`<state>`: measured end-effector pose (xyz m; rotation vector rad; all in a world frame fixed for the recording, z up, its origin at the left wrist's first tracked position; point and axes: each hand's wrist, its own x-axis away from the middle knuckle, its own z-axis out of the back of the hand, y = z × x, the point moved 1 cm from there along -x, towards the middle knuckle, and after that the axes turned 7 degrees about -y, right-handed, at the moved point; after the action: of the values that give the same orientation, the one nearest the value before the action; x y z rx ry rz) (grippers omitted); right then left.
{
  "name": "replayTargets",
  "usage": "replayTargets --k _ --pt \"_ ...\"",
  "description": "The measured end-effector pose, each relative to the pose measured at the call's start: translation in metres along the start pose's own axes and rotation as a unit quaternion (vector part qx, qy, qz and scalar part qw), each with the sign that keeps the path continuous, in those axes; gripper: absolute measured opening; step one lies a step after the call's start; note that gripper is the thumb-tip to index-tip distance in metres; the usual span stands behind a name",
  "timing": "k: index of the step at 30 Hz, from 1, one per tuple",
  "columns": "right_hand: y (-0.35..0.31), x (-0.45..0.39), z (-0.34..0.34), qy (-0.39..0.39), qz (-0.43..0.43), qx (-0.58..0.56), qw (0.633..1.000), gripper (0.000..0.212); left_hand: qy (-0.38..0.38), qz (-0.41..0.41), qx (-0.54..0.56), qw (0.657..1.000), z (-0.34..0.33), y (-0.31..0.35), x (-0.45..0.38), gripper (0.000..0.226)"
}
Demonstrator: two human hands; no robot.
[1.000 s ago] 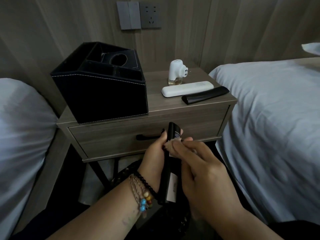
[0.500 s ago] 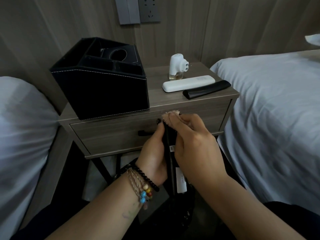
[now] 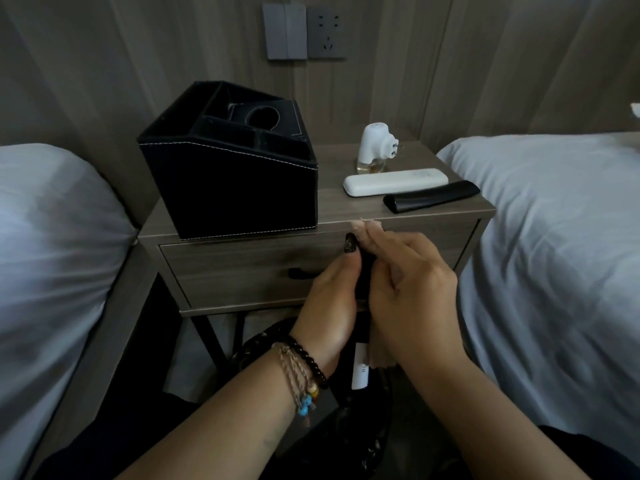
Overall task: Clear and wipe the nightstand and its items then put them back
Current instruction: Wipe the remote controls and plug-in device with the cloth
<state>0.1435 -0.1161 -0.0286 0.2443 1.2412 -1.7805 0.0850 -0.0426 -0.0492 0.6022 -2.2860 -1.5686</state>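
Observation:
In front of the nightstand's (image 3: pixel 242 271) drawer, my left hand (image 3: pixel 329 303) grips a long black remote (image 3: pixel 360 368) held upright, its white label facing me. My right hand (image 3: pixel 408 285) pinches a small beige cloth (image 3: pixel 363 226) against the remote's upper end; a corner of the cloth hangs below the hand. On the nightstand top stand a black leather organiser box (image 3: pixel 228 188), a white plug-in vaporiser (image 3: pixel 375 147), a white remote (image 3: pixel 394 181) and a black remote (image 3: pixel 431 200).
Beds with white bedding flank the nightstand, one on the left (image 3: pixel 45 254) and one on the right (image 3: pixel 554 254). A wall switch and socket (image 3: pixel 304 31) sit above on the wood-panel wall. A dark bag lies on my lap (image 3: pixel 349 438).
Both hands have risen with the remote toward the nightstand's front edge. The right hand has slid the cloth up the remote to its top end.

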Motion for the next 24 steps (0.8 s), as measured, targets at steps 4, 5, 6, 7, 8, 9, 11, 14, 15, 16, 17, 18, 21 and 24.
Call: replayTargets --k 4,5,6,7,8,9,11,14,15,16,17,18,21,24 --pt "0.000 -0.001 -0.002 -0.019 -0.066 -0.072 0.995 0.043 0.046 -0.035 -0.030 0.998 0.007 0.013 -0.008 0.042" --pt "0.000 0.000 -0.003 -0.022 -0.067 -0.078 0.994 0.044 0.053 -0.039 -0.028 0.997 0.009 0.016 -0.010 0.041" --pt "-0.001 0.002 -0.004 -0.024 -0.057 -0.078 0.995 0.043 0.056 -0.041 -0.024 0.997 0.012 0.018 -0.012 0.039" --pt "-0.002 0.004 -0.005 -0.027 -0.041 -0.075 0.996 0.043 0.057 -0.044 -0.021 0.997 0.014 0.021 -0.013 0.038" --pt "-0.004 0.007 -0.007 -0.032 -0.023 -0.067 0.997 0.043 0.054 -0.047 -0.017 0.997 0.016 0.023 -0.015 0.038" --pt "-0.005 0.010 -0.008 -0.038 -0.006 -0.058 0.998 0.043 0.046 -0.049 -0.017 0.998 0.018 0.025 -0.017 0.039" --pt "-0.005 0.017 -0.009 -0.055 0.018 -0.044 0.997 0.044 0.027 -0.062 -0.016 0.998 0.020 0.029 -0.019 0.041" --pt "-0.005 0.024 -0.006 -0.081 0.031 -0.039 0.996 0.045 0.032 -0.110 0.021 0.993 0.024 0.036 -0.020 0.042" --pt "-0.005 0.025 -0.005 -0.089 0.024 -0.046 0.995 0.047 0.037 -0.128 0.038 0.990 0.024 0.039 -0.019 0.041" --pt "-0.005 0.026 -0.003 -0.100 0.005 -0.066 0.993 0.048 0.042 -0.148 0.054 0.987 0.023 0.042 -0.018 0.041" --pt "-0.005 0.025 -0.001 -0.114 -0.028 -0.097 0.988 0.050 0.054 -0.167 0.065 0.982 0.023 0.043 -0.017 0.040" --pt "-0.005 0.025 0.001 -0.131 -0.070 -0.136 0.980 0.051 0.064 -0.187 0.073 0.978 0.021 0.045 -0.016 0.039" --pt "-0.008 0.024 0.007 -0.162 -0.202 -0.261 0.930 0.049 0.094 -0.245 0.051 0.964 0.016 0.046 -0.012 0.035" --pt "-0.009 0.027 0.009 -0.161 -0.359 -0.387 0.834 0.037 0.100 -0.302 0.019 0.948 0.011 0.045 -0.011 0.033"
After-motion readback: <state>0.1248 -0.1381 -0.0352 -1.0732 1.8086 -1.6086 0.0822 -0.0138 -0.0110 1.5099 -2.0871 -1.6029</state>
